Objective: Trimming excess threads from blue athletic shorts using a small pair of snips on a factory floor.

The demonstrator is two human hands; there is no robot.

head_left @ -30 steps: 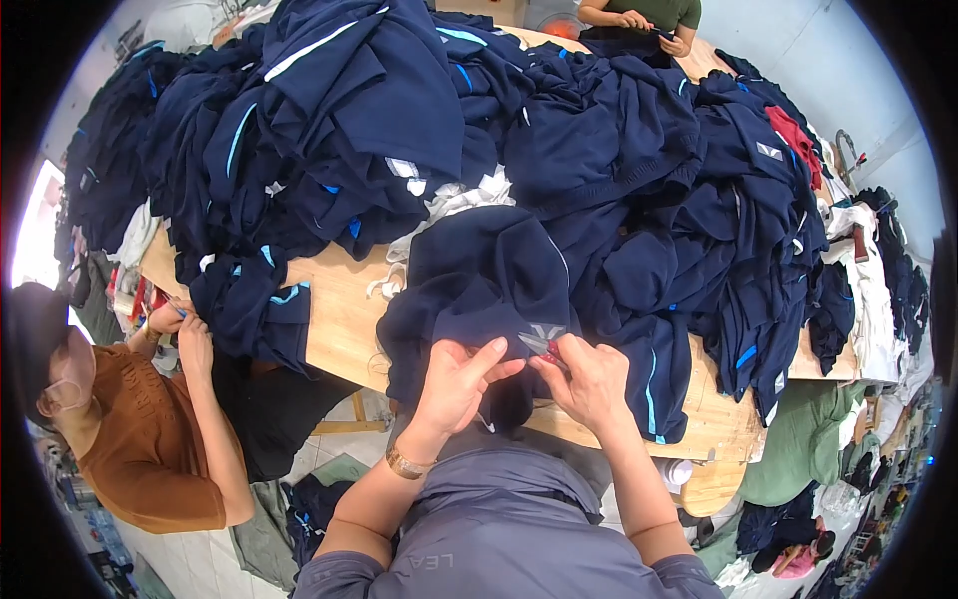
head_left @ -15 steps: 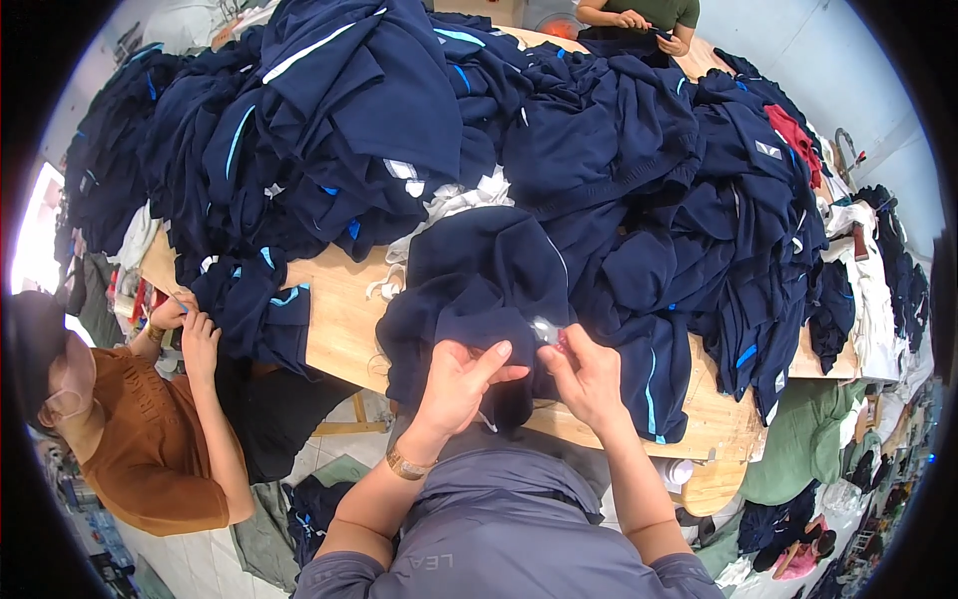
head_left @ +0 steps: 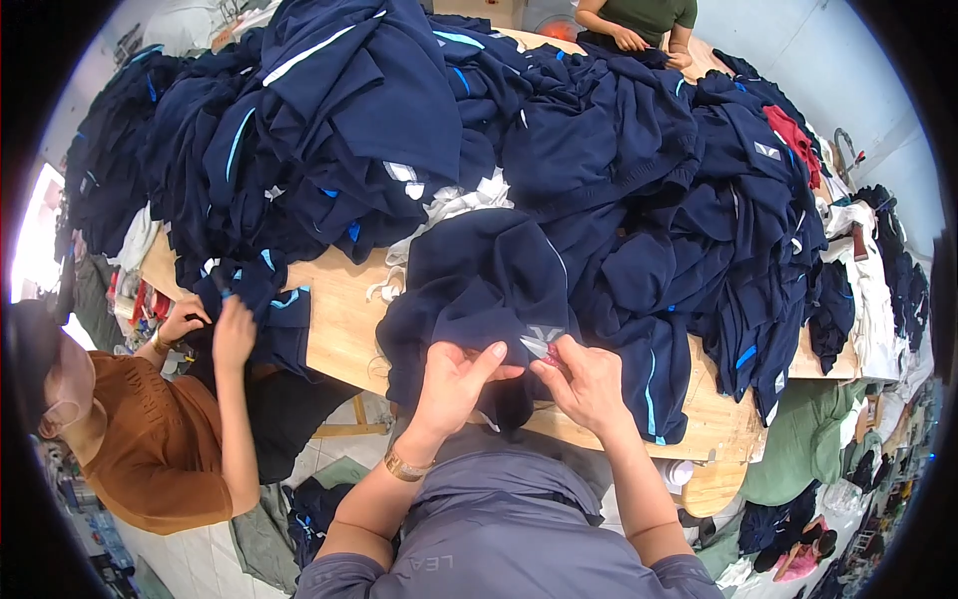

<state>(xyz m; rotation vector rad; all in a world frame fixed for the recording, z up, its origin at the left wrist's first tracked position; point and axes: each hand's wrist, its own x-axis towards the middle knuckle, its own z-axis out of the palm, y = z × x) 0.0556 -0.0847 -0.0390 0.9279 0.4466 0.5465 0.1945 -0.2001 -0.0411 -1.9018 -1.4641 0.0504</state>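
Note:
A navy garment (head_left: 469,265) with thin light piping lies bunched at the table's near edge, partly hanging over it. My left hand (head_left: 454,384) is closed in a pinch on its cloth, thumb against the fingers. Thread snips (head_left: 536,346) with pointed metal blades and a bit of pink at the handle sit in my right hand (head_left: 584,387), whose fingers wrap round them. The blades point left, over the cloth beside a small grey printed mark. Whether they touch any thread cannot be made out.
Large heaps of navy garments (head_left: 359,110) cover the wooden table (head_left: 344,319), with white cloth strips (head_left: 464,200) among them. At the left a co-worker in a brown top (head_left: 160,439) handles navy cloth. Another person in green (head_left: 649,20) works across the table. Green cloth (head_left: 813,439) hangs at the right.
The snips have turned a little, so their blades and the grey mark now show clearly. My left hand has hardly moved. The left co-worker's hand has swung up and right.

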